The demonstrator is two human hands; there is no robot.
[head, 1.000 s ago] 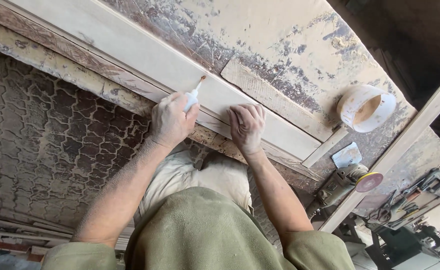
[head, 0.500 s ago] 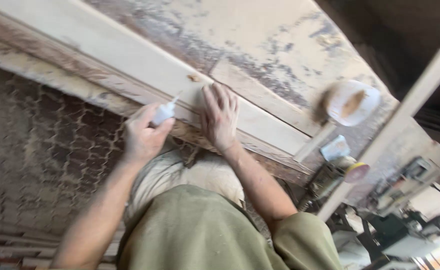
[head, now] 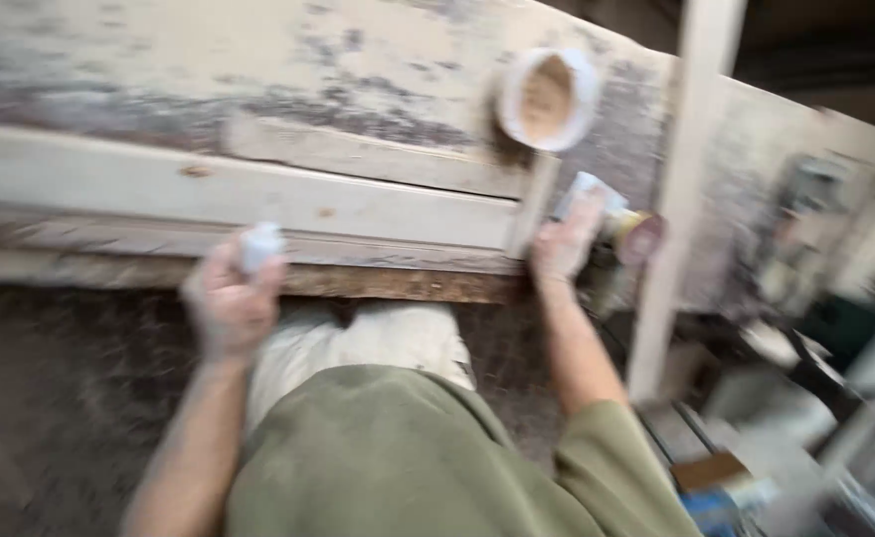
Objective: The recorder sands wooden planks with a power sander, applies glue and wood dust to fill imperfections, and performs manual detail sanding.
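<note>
Since the earlier frame the right hand (head: 565, 244) has left the pale wooden board (head: 259, 194) and moved right, to the board's end. Its fingers now reach toward a small light blue sheet (head: 587, 189) near a sander (head: 631, 237); the picture is too blurred to tell whether they touch it. The left hand (head: 231, 303) has pulled back to the near edge of the workbench (head: 159, 50), fingers curled tightly around a small white bottle (head: 259, 244). A white bowl (head: 547, 97) stands farther away.
</note>
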